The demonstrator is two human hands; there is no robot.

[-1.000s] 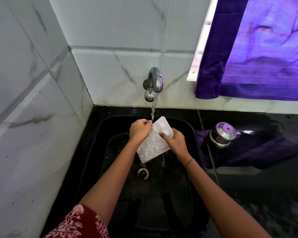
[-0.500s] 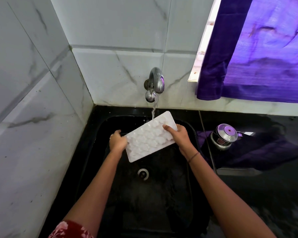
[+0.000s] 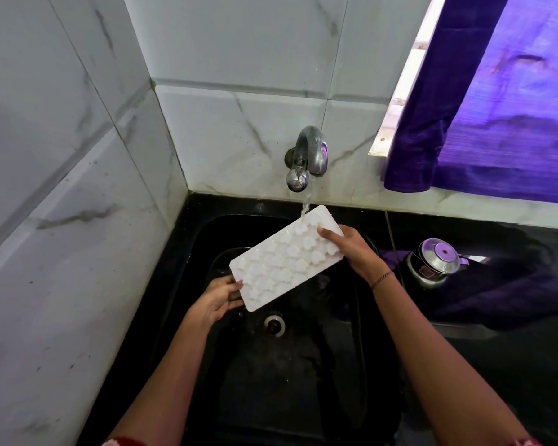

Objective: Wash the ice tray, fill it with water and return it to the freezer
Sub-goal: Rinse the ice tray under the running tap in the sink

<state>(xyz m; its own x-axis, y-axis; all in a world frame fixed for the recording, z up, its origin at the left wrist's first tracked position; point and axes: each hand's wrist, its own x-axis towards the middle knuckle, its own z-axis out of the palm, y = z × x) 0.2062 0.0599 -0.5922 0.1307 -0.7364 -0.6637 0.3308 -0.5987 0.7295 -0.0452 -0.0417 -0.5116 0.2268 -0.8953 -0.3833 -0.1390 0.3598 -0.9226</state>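
Note:
A white ice tray (image 3: 282, 260) with many small shaped cells is held flat over the black sink (image 3: 207, 239), slanting from near left to far right. My left hand (image 3: 218, 299) grips its near left corner. My right hand (image 3: 351, 247) grips its far right end, thumb on top. Water runs from the steel tap (image 3: 308, 157) onto the tray's far corner.
The sink drain (image 3: 274, 324) lies below the tray. A steel vessel with a lid (image 3: 434, 262) stands on the black counter to the right. A purple curtain (image 3: 496, 107) hangs over the window at upper right. White marble tiles wall the left and back.
The tray has turned from a steep tilt to flat and spread wide. My left hand slid from the tray's top edge down to its near left corner.

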